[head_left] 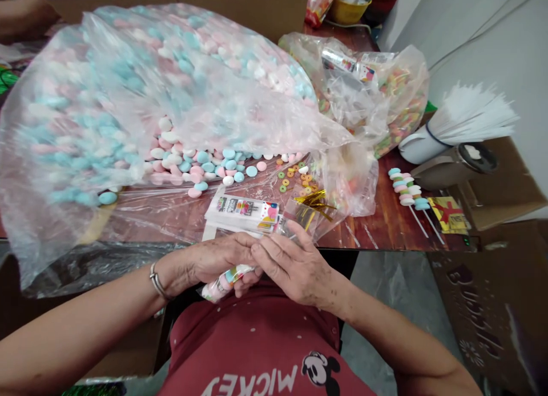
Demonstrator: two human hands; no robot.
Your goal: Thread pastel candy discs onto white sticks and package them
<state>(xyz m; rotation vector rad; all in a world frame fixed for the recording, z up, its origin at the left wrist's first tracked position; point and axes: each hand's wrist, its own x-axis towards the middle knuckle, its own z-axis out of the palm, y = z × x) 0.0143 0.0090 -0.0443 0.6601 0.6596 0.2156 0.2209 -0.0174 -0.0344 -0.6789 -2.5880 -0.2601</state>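
My left hand [214,262] and my right hand [295,265] meet at the table's near edge, over my lap. Both are closed on a small clear bag of stacked pastel candies [222,283], which sticks out below my left fingers. My right fingers pinch the bag's upper end. Just beyond my hands lie a stack of printed packets [244,212] and a bunch of gold twist ties [314,205]. A big clear plastic bag of pink, blue and white candies [128,99] fills the left of the table, with loose candies [205,165] spilled at its mouth.
A second plastic bag of small coloured ring candies [385,99] stands at the back right. Two candy skewers on white sticks [409,193] lie on the wooden table [385,225], next to a bundle of white sticks [466,119] and a yellow-red label [447,213]. Another person's arm [21,13] shows top left.
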